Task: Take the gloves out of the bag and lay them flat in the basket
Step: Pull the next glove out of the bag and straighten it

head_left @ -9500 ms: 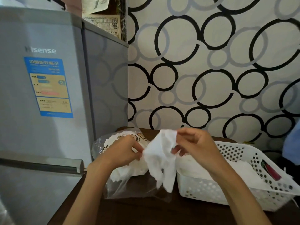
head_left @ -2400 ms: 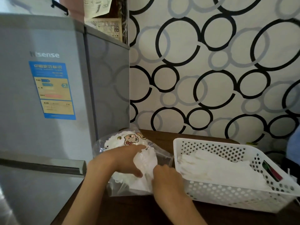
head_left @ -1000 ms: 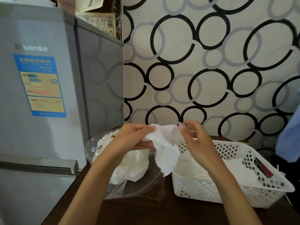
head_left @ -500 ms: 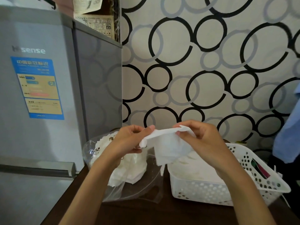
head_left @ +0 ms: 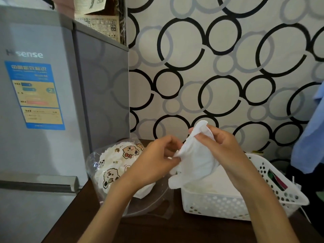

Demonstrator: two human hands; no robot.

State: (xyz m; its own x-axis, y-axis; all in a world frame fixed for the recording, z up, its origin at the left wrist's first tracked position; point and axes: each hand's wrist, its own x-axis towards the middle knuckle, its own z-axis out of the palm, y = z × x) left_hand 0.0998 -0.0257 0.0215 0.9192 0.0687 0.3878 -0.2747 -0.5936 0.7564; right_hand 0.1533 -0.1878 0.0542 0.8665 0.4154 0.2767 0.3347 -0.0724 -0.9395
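Both hands hold one white glove (head_left: pixel 194 160) in the air above the left end of the white perforated basket (head_left: pixel 219 206). My left hand (head_left: pixel 156 160) pinches its lower left edge. My right hand (head_left: pixel 220 146) pinches its upper edge, so the glove hangs crumpled between them. More white gloves (head_left: pixel 217 183) lie flat inside the basket. The clear plastic bag (head_left: pixel 112 167) with bear prints lies on the table to the left, with white gloves inside it.
A grey fridge (head_left: pixel 43 102) stands close on the left. The dark wooden table (head_left: pixel 157 228) runs up to a wall with a black ring pattern. A blue cloth (head_left: pixel 308 135) hangs at the right edge. A red and green item (head_left: pixel 278 179) sits at the basket's right end.
My right hand has lifted its edge of the glove higher and my left hand has shifted down its side, so the glove now hangs more upright over the basket's left end.
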